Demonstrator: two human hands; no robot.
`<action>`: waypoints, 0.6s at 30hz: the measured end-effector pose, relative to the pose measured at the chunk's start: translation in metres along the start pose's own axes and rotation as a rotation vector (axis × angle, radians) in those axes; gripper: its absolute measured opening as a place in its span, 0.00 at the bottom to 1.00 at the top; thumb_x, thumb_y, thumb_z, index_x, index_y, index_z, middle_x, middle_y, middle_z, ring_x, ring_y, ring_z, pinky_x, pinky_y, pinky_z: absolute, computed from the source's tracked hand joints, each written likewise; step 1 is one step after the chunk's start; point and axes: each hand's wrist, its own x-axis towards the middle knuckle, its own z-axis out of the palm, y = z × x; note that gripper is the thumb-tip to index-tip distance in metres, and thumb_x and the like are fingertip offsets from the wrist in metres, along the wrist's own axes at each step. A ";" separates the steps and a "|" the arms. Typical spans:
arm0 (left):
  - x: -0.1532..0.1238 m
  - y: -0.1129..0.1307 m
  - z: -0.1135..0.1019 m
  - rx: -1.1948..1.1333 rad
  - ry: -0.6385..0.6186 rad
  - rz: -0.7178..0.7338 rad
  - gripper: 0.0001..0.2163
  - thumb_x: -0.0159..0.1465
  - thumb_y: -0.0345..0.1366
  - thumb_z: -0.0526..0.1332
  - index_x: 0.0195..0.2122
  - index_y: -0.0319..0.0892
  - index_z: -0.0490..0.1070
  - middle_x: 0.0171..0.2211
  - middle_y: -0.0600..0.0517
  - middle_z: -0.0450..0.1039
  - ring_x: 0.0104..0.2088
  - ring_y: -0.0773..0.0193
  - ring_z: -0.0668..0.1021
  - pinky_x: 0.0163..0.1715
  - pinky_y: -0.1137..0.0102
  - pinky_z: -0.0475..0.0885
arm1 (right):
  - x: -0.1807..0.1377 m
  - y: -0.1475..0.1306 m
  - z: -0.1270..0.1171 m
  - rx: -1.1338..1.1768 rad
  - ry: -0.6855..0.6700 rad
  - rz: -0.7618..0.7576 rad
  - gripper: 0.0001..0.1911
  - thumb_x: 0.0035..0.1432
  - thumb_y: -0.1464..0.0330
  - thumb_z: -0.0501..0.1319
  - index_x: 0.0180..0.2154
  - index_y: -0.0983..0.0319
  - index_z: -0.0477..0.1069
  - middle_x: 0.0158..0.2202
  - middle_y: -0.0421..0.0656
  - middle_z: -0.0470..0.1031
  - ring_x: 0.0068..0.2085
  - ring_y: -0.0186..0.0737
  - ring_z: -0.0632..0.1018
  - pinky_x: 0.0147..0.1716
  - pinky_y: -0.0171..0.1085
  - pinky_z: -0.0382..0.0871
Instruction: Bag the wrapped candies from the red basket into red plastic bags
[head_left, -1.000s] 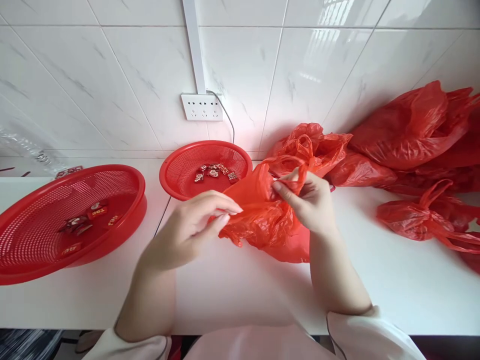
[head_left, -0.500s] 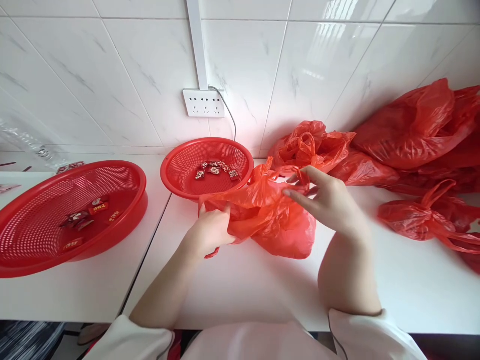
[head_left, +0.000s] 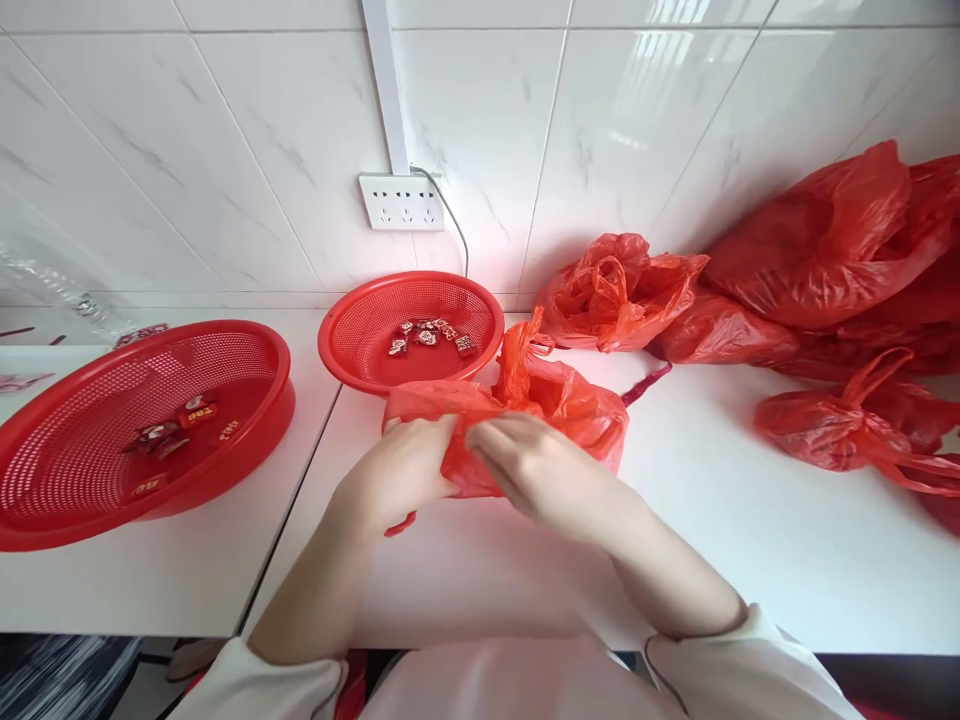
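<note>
Tabletop (head_left: pixel 480 580) room between held red bag (head_left: pixel 559 395) and front edge (head_left: pixel 877 650)

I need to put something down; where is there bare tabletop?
Right of the right hand, white tabletop lies bare up to the front right red bag; a narrower strip separates the large basket from the left hand. Crowded: along the tiled wall at right, where other bags heap.

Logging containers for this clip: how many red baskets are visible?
2: a large basket at far left, and a smaller basket below the wall socket. Any nested underneath would be hidden.
</note>
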 end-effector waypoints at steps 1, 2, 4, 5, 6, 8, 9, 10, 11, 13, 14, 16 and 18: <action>-0.007 -0.002 -0.002 0.003 0.002 -0.009 0.15 0.52 0.39 0.65 0.41 0.44 0.71 0.28 0.53 0.76 0.32 0.55 0.78 0.37 0.65 0.67 | 0.006 0.010 0.007 -0.109 -0.025 0.108 0.12 0.63 0.78 0.49 0.33 0.63 0.68 0.30 0.44 0.73 0.31 0.39 0.73 0.41 0.41 0.67; -0.014 -0.005 -0.004 0.007 0.003 -0.029 0.15 0.53 0.43 0.65 0.42 0.45 0.72 0.28 0.53 0.75 0.31 0.55 0.77 0.34 0.66 0.67 | 0.010 0.020 0.011 -0.225 -0.054 0.215 0.12 0.62 0.78 0.49 0.31 0.64 0.68 0.29 0.44 0.73 0.31 0.40 0.73 0.46 0.45 0.65; -0.026 -0.011 -0.005 0.023 0.002 -0.084 0.15 0.58 0.50 0.60 0.36 0.45 0.74 0.23 0.52 0.73 0.29 0.55 0.76 0.31 0.66 0.66 | 0.012 0.035 0.016 -0.419 -0.092 0.383 0.14 0.61 0.78 0.50 0.28 0.64 0.70 0.27 0.46 0.74 0.34 0.44 0.75 0.54 0.54 0.58; -0.031 -0.015 -0.004 0.032 0.002 -0.102 0.16 0.60 0.51 0.58 0.32 0.44 0.74 0.21 0.51 0.71 0.28 0.56 0.75 0.31 0.66 0.66 | 0.012 0.039 0.015 -0.474 -0.086 0.431 0.15 0.62 0.77 0.50 0.28 0.64 0.71 0.27 0.47 0.74 0.35 0.46 0.75 0.56 0.56 0.55; -0.034 -0.018 -0.002 0.040 0.007 -0.105 0.17 0.62 0.51 0.55 0.29 0.44 0.75 0.19 0.51 0.68 0.27 0.56 0.75 0.32 0.66 0.66 | 0.011 0.041 0.014 -0.498 -0.062 0.451 0.15 0.62 0.76 0.51 0.28 0.64 0.72 0.27 0.48 0.75 0.36 0.47 0.76 0.56 0.56 0.54; -0.038 -0.025 0.002 0.050 0.048 -0.066 0.19 0.65 0.48 0.51 0.28 0.44 0.75 0.17 0.50 0.66 0.28 0.55 0.75 0.36 0.64 0.66 | 0.007 0.036 0.008 -0.480 0.042 0.415 0.14 0.63 0.74 0.51 0.29 0.64 0.72 0.28 0.49 0.75 0.36 0.48 0.75 0.52 0.52 0.59; -0.039 -0.028 0.004 0.050 0.078 -0.041 0.19 0.66 0.47 0.51 0.27 0.44 0.75 0.17 0.50 0.66 0.30 0.55 0.75 0.39 0.63 0.66 | 0.006 0.031 0.005 -0.451 0.103 0.366 0.13 0.63 0.75 0.51 0.30 0.64 0.71 0.29 0.49 0.75 0.35 0.47 0.74 0.48 0.49 0.61; -0.041 -0.030 0.006 0.047 0.107 -0.018 0.19 0.67 0.46 0.50 0.26 0.44 0.75 0.18 0.50 0.66 0.31 0.55 0.75 0.42 0.61 0.66 | 0.005 0.023 0.002 -0.410 0.157 0.294 0.13 0.64 0.75 0.50 0.31 0.63 0.71 0.29 0.49 0.74 0.35 0.46 0.74 0.44 0.46 0.63; -0.042 -0.031 0.007 0.038 0.130 0.002 0.20 0.67 0.46 0.49 0.25 0.44 0.74 0.18 0.50 0.67 0.32 0.55 0.75 0.46 0.60 0.65 | 0.004 0.015 0.000 -0.354 0.191 0.199 0.13 0.64 0.76 0.49 0.32 0.63 0.70 0.30 0.48 0.74 0.35 0.45 0.73 0.40 0.43 0.63; -0.047 -0.031 0.011 0.011 0.137 0.039 0.22 0.68 0.46 0.48 0.21 0.43 0.71 0.21 0.51 0.70 0.31 0.57 0.74 0.52 0.56 0.61 | 0.006 -0.001 0.002 -0.193 0.186 -0.011 0.13 0.66 0.76 0.48 0.34 0.63 0.70 0.32 0.47 0.73 0.35 0.41 0.71 0.35 0.38 0.62; -0.050 -0.031 0.012 -0.003 0.119 0.065 0.23 0.69 0.45 0.47 0.20 0.43 0.70 0.22 0.52 0.71 0.30 0.59 0.74 0.55 0.54 0.59 | 0.009 -0.006 0.006 -0.098 0.130 -0.106 0.12 0.67 0.76 0.48 0.36 0.63 0.69 0.32 0.46 0.73 0.34 0.39 0.71 0.33 0.36 0.61; -0.056 -0.029 0.016 -0.027 0.055 0.099 0.24 0.69 0.45 0.47 0.18 0.43 0.67 0.23 0.52 0.72 0.27 0.63 0.73 0.57 0.55 0.58 | 0.016 -0.010 0.022 0.062 -0.058 -0.233 0.10 0.66 0.76 0.50 0.37 0.63 0.69 0.31 0.43 0.72 0.30 0.35 0.70 0.29 0.33 0.60; -0.059 -0.030 0.022 -0.050 -0.016 0.042 0.23 0.68 0.45 0.47 0.18 0.43 0.64 0.21 0.52 0.71 0.23 0.63 0.71 0.48 0.60 0.65 | 0.025 -0.002 0.043 0.111 -0.265 -0.260 0.08 0.65 0.77 0.53 0.36 0.63 0.69 0.29 0.41 0.72 0.27 0.32 0.70 0.26 0.32 0.59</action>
